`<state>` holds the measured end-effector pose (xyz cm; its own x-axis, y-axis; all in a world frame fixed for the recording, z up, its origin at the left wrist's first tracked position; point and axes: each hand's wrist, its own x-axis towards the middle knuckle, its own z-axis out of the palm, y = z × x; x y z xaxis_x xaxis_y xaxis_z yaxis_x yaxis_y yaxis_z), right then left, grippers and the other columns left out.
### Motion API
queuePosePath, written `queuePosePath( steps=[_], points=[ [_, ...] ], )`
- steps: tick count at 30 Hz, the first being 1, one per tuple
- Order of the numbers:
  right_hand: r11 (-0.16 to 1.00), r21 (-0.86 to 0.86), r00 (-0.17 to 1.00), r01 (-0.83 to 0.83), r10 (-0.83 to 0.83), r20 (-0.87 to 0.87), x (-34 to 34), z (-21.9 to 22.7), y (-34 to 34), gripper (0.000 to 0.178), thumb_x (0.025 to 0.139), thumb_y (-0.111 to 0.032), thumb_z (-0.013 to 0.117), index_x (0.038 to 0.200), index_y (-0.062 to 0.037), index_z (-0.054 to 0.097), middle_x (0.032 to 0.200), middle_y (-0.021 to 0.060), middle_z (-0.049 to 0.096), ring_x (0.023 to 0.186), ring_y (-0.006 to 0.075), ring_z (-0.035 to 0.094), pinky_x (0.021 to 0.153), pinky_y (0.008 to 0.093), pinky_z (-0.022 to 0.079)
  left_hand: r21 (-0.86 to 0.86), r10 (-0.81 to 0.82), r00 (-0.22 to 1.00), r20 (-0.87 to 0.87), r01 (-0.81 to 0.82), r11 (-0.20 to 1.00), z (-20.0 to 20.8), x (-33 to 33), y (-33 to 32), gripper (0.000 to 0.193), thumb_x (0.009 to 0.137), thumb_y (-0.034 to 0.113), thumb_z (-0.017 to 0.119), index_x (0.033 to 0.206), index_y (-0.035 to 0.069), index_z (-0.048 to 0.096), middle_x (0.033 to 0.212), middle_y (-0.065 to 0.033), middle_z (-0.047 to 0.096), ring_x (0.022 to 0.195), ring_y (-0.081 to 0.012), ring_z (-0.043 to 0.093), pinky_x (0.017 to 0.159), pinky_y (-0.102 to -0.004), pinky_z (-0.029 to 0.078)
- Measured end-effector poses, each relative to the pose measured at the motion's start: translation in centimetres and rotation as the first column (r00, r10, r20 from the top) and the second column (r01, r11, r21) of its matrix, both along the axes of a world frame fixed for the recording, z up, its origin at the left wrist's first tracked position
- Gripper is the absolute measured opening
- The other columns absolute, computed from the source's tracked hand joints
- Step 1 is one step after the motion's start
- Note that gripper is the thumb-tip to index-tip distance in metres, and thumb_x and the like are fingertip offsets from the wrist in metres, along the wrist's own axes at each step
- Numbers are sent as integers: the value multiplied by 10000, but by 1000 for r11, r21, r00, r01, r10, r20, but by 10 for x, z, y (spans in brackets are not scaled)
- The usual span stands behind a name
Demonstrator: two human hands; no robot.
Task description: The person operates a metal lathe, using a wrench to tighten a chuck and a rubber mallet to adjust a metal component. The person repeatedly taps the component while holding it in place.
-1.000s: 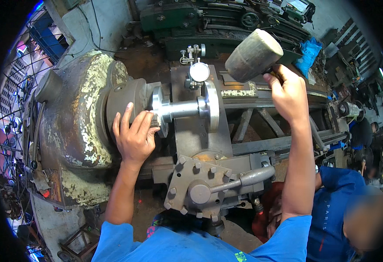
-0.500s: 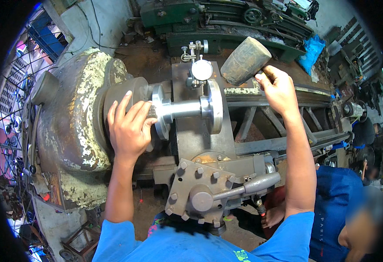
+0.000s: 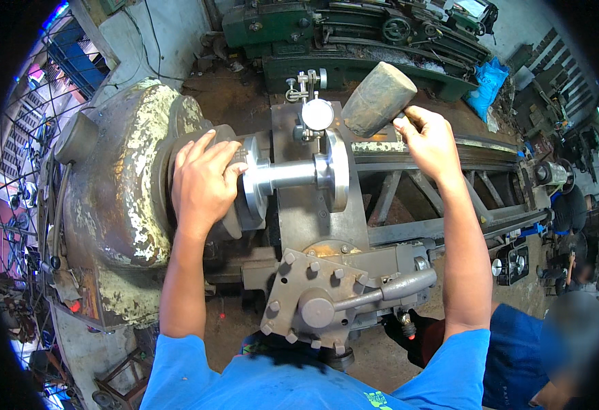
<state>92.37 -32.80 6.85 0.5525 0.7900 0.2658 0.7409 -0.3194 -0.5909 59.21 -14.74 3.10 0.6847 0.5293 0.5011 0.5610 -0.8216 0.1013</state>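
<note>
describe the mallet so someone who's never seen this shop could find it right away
Start at the big lathe across the middle, its flaking headstock at the left. Go right, past the shiny spool-shaped workpiece and white dial gauge, to the right hand. It grips the mallet, whose thick, dull, barrel-shaped head is far bulkier than the neighbouring gauge.

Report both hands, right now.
Left hand: open, spread over the chuck.
Right hand: closed, holding the mallet.
</note>
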Motion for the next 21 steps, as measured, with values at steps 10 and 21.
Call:
queuePosePath(
  steps=[10, 21],
  points=[
    [994, -35, 984, -99, 103, 142, -12, -2, 2, 272, 931, -224, 732, 1097, -9, 749, 969, 213, 752, 888, 370, 740, 794, 419, 562, 100, -16, 998, 64, 10, 995, -20, -16, -20, 350, 852, 249, 768, 1178, 121, 774, 1195, -47, 750, 1338, -308, 592, 1152, -533, 367],
    [991, 136, 988, -18, -4, 155, -1, 39, 0, 175, 981, -109, 706, 1074, 37, 727, 787, 20, 679, 706, 79, 533, 654, 276, 469, 167, 4, 995, 95, -20, 986, -34, -21, -32, 357, 846, 280, 776, 1172, 132, 777, 1199, -17, 736, 1353, -299, 583, 1157, -543, 359]
  ],
)
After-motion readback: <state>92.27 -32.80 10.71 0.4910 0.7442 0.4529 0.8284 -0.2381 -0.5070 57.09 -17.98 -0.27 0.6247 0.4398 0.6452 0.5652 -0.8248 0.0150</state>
